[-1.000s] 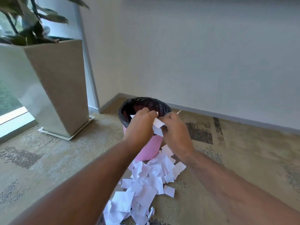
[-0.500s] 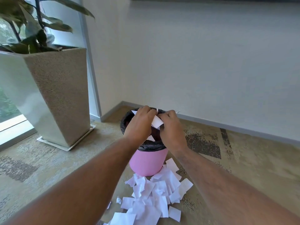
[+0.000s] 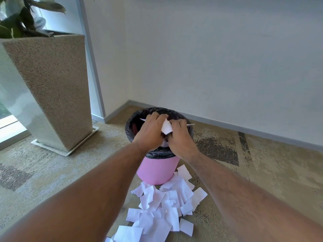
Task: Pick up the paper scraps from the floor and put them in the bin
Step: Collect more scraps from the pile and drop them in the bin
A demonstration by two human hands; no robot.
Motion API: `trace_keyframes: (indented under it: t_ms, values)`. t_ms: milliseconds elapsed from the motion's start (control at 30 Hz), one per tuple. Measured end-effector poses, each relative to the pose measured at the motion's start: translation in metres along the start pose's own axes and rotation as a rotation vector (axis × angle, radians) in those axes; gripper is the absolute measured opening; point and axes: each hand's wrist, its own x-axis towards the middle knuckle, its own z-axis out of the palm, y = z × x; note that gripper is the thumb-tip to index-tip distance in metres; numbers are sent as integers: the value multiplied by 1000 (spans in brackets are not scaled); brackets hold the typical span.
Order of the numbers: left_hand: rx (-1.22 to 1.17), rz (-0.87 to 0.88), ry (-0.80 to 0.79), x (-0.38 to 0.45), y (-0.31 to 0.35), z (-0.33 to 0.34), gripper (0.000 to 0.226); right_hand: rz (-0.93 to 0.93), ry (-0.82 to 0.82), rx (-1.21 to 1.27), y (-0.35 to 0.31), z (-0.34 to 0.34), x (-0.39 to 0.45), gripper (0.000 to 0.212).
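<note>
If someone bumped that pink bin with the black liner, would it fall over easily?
Probably fairly easily. The pink bin looks like thin plastic, so likely light. It narrows toward its base, which makes tipping likelier. Both hands hold paper scraps over it, and paper adds little steadying weight.

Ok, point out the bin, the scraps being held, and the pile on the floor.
pink bin (image 3: pixel 157 172): head view, bare pink wall.
held paper scraps (image 3: pixel 166 127): head view, white piece between both hands.
floor scrap pile (image 3: pixel 162 212): head view, pile's middle.
</note>
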Motion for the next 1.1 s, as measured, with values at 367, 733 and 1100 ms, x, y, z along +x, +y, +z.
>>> trace_keyframes:
  t_ms: [367,733,1100]
  values:
    - [-42,-91,-62,-24,7,-13,80,-132,51,-339,9,-8,-17,47]
    - [-19,48,209,-139,21,17,54,-292,200,-391,4,-4,-116,36]
    - [-126,-227,-623,-291,23,56,40,-101,-367,-279,8,42,-269,41]
